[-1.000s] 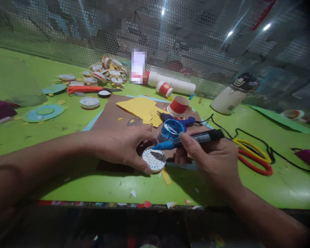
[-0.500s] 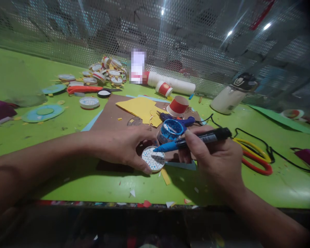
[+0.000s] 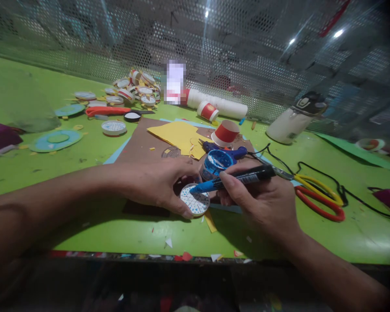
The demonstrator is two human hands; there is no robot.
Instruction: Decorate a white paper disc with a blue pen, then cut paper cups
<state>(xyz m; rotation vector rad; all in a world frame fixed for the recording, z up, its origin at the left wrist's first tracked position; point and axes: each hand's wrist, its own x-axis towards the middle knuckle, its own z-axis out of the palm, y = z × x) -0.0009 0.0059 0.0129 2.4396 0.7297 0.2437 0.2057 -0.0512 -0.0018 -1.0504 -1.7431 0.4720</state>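
Observation:
Between the thumb and fingers of my left hand [image 3: 160, 186] is a small round white disc [image 3: 195, 203], its top marked with dark lines and blue dots. My right hand [image 3: 266, 199] grips a blue marker pen [image 3: 238, 179], the blue tip end resting at or just over the disc's upper left part. Right behind the disc stands an open tub [image 3: 217, 164] smeared with blue inside. A yellow paper strip [image 3: 210, 222] pokes out from beneath the disc. Scissors [image 3: 321, 197] with yellow and red handles lie beyond my right hand.
Yellow paper [image 3: 177, 135] lies on a brown sheet [image 3: 134, 145], near a blue glue gun [image 3: 230, 151] and a red-and-white paper cup [image 3: 226, 133]. Farther back are piled decorated discs [image 3: 136, 89], stacked cups [image 3: 217, 104] and a bottle [image 3: 289, 121]. Orange-handled scissors [image 3: 108, 111] lie at left.
The marker tip has shifted slightly left and up across the disc, and my right hand has moved left with it. My left hand keeps its hold on the disc.

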